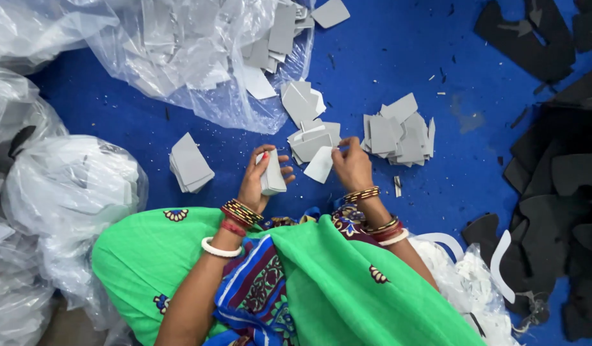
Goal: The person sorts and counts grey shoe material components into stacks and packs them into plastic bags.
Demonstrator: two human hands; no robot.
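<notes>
left hand [256, 181]: fingers curled, gripping | right hand [351, 165]: pinching, fingertips together; both forearms extended forward

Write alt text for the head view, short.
Seen from above, a person's left hand holds a small stack of grey cut pieces while the right hand pinches a single grey piece. More grey piles lie on a blue surface.

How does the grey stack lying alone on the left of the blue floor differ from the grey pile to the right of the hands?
The left stack is squared up, its pieces aligned; the right pile is loose, with pieces fanned at mixed angles. The left stack lies apart from both hands; the right pile sits just beyond the right hand, which holds a single grey piece. Both are flat grey cut pieces on the blue floor.
</notes>
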